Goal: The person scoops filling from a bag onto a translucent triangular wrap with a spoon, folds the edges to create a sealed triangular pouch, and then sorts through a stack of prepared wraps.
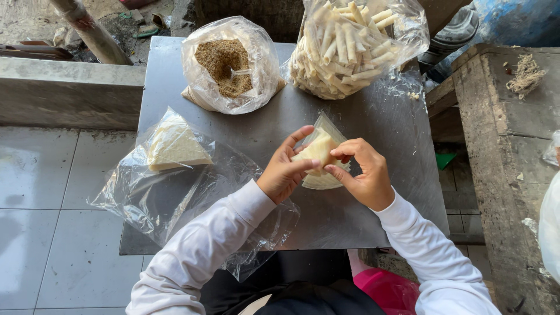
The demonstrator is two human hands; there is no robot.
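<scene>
Grey and scuffed, the metal tabletop (361, 216) stands on pale floor tiles, with a rough concrete ledge (501, 151) to its right. At the middle of it, slightly right, both hands meet over a pale triangular wrapper (319, 153) that lies on a small stack of the same sheets (322, 181). The left hand (283, 172) has its thumb and fingers (303, 168) pinched on the wrapper's near left edge; the right hand (367, 175) has its fingers (345, 153) curled and pressed together on the right edge, so both are clamped on the sheet, folding it inward.

To do this fold well, as I judge it, the grip should stay light and even, since so thin a sheet would likely tear or crease under a hard pinch. The edges should meet squarely, and only the top sheet should lift from the stack.

At the far middle sits an open plastic bag of brown crumbly filling (224, 67); at the far right, a bag of finished pale rolls (350, 44). To the left, another wedge of wrappers (175, 146) lies inside crumpled clear plastic (163, 198). Whether any filling is already inside the fold cannot be seen.
</scene>
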